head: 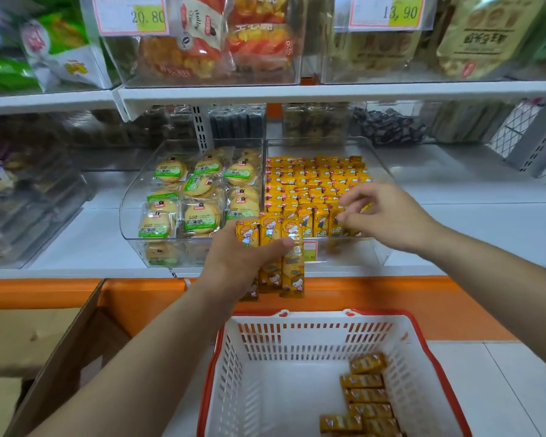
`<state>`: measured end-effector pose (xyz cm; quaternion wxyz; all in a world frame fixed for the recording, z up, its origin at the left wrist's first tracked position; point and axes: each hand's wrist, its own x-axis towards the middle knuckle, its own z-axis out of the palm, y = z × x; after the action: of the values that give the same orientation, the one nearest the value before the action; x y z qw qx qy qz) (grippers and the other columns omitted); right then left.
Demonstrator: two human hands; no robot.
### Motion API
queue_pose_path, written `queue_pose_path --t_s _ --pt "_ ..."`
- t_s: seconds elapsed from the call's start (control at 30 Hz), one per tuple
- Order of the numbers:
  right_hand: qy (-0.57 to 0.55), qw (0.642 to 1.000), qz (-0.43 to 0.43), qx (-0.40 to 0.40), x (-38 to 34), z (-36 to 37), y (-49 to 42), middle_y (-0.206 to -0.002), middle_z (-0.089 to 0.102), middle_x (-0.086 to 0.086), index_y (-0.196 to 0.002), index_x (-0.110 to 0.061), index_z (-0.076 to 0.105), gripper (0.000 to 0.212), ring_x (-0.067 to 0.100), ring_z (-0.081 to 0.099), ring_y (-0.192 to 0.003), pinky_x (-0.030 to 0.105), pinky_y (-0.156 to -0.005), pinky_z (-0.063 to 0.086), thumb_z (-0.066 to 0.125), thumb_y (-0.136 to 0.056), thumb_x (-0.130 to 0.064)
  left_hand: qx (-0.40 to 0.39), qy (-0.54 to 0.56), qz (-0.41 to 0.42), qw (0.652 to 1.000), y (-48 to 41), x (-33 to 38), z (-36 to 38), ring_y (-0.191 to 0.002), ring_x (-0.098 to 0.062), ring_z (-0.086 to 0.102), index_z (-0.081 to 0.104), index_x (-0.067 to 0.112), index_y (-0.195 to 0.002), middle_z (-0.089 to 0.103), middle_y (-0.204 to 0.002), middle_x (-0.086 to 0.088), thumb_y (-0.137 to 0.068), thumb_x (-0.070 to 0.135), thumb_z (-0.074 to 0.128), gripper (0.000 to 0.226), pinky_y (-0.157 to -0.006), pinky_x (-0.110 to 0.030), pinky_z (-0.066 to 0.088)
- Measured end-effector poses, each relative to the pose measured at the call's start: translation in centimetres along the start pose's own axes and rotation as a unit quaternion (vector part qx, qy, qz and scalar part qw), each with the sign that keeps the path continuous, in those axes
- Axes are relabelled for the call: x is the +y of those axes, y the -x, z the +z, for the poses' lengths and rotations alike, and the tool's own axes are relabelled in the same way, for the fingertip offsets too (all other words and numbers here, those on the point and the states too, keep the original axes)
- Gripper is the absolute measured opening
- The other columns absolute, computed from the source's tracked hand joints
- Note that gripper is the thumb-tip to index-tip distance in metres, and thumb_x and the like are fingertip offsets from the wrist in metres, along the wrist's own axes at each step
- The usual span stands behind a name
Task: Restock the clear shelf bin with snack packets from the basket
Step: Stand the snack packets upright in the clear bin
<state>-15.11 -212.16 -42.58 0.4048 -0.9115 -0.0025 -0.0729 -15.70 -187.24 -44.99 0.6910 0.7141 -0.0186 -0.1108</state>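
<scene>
White shelf point(92, 244) carries the clear plastic bin point(360, 252) at its front edge, nearly full. Red-rimmed white slotted basket point(423, 335) sits below, a few packets left in its right side. Left hand point(243, 257) grips upright yellow cartoon snack packets point(292, 263), staged to feed in. Right hand point(388, 216) curls over the bin's front row, likely aligning; can't tell if it's holding one.

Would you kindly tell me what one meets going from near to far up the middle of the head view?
The white basket → left hand gripping yellow packets → clear shelf bin → upper shelf.
</scene>
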Motion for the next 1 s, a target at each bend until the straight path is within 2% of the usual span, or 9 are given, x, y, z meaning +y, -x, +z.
queue_pose_path --t_s 0.07,0.17,0.27,0.43,0.53,0.67,0.77,0.8,1.0 --pt "-0.131 0.990 0.014 -0.053 -1.1 0.4 2.6 -0.079 0.070 -0.004 -0.105 -0.026 0.069 0.016 0.017 0.071 -0.074 0.028 -0.061 0.056 0.069 -0.090 -0.020 -0.012 0.016 -0.009 1.000 0.3 -0.2 0.4 -0.080 -0.024 0.079 0.066 0.023 -0.109 0.080 -0.091 -0.001 -0.069 0.030 0.089 0.046 -0.065 -0.040 0.065" --pt "-0.239 0.964 0.043 -0.105 -2.2 1.5 4.8 -0.099 0.074 0.001 -0.122 -0.034 0.062 0.030 0.021 0.073 -0.082 0.027 -0.060 0.056 0.064 -0.095 -0.021 -0.034 0.023 -0.015 0.999 0.8 -0.6 1.2 -0.081 -0.027 0.079 0.068 0.024 -0.107 0.081 -0.093 -0.004 -0.074 0.027 0.088 0.039 -0.068 -0.044 0.065" --pt "-0.247 0.960 0.043 -0.127 -2.5 2.1 5.1 -0.106 0.071 -0.001 -0.126 -0.036 0.062 0.034 0.020 0.073 -0.088 0.033 -0.068 0.058 0.066 -0.094 -0.026 -0.054 0.033 -0.014 0.998 1.4 -0.7 2.0 -0.084 -0.028 0.079 0.068 0.024 -0.112 0.080 -0.096 -0.005 -0.077 0.027 0.087 0.041 -0.067 -0.042 0.064" --pt "-0.240 0.960 0.028 -0.138 -2.3 1.1 5.0 -0.096 0.070 -0.006 -0.109 -0.028 0.073 0.029 0.018 0.073 -0.078 0.033 -0.071 0.060 0.078 -0.081 -0.022 -0.062 0.040 -0.007 0.997 2.1 -0.7 2.6 -0.085 -0.028 0.079 0.070 0.029 -0.106 0.080 -0.096 -0.004 -0.074 0.030 0.088 0.037 -0.064 -0.038 0.064" --pt "-0.219 0.969 0.018 -0.113 -1.8 -0.4 4.3 -0.094 0.069 -0.004 -0.104 -0.028 0.076 0.026 0.016 0.071 -0.077 0.027 -0.067 0.058 0.079 -0.080 -0.018 -0.054 0.036 -0.013 0.998 2.1 -0.8 2.5 -0.086 -0.026 0.079 0.069 0.027 -0.106 0.080 -0.095 -0.004 -0.068 0.034 0.088 0.043 -0.071 -0.042 0.064" --pt "-0.166 0.985 0.013 0.031 -0.2 -2.7 2.6 -0.099 0.067 0.005 -0.099 -0.028 0.071 0.025 0.019 0.070 -0.078 0.037 -0.073 0.058 0.080 -0.081 -0.014 -0.044 0.025 -0.036 0.998 1.7 -0.8 2.0 -0.084 -0.023 0.079 0.065 0.022 -0.111 0.080 -0.091 -0.003 -0.075 0.029 0.086 0.042 -0.071 -0.039 0.063" --pt "-0.044 0.987 -0.016 0.155 1.6 -3.7 1.0 -0.096 0.068 0.001 -0.097 -0.030 0.066 0.027 0.007 0.069 -0.069 0.015 -0.065 0.053 0.080 -0.080 -0.014 -0.049 0.026 -0.043 0.998 1.4 -0.8 1.9 -0.083 -0.023 0.079 0.066 0.021 -0.109 0.080 -0.089 -0.004 -0.079 0.026 0.086 0.036 -0.069 -0.037 0.063" --pt "-0.022 0.985 -0.018 0.171 2.1 -3.7 0.4 -0.096 0.069 0.002 -0.097 -0.030 0.065 0.028 0.007 0.069 -0.070 0.013 -0.063 0.051 0.080 -0.080 -0.013 -0.051 0.023 -0.043 0.997 1.3 -0.8 1.9 -0.083 -0.023 0.079 0.066 0.021 -0.108 0.080 -0.089 -0.004 -0.080 0.025 0.085 0.035 -0.069 -0.037 0.063" --pt "0.080 0.989 0.013 0.122 4.6 -0.7 -2.5 -0.096 0.068 0.002 -0.103 -0.018 0.066 0.026 0.016 0.068 -0.075 0.025 -0.069 0.051 0.078 -0.081 -0.011 -0.059 0.027 -0.045 0.997 1.0 -0.9 1.7 -0.083 -0.023 0.079 0.066 0.022 -0.108 0.080 -0.088 -0.006 -0.080 0.024 0.085 0.033 -0.062 -0.032 0.061"
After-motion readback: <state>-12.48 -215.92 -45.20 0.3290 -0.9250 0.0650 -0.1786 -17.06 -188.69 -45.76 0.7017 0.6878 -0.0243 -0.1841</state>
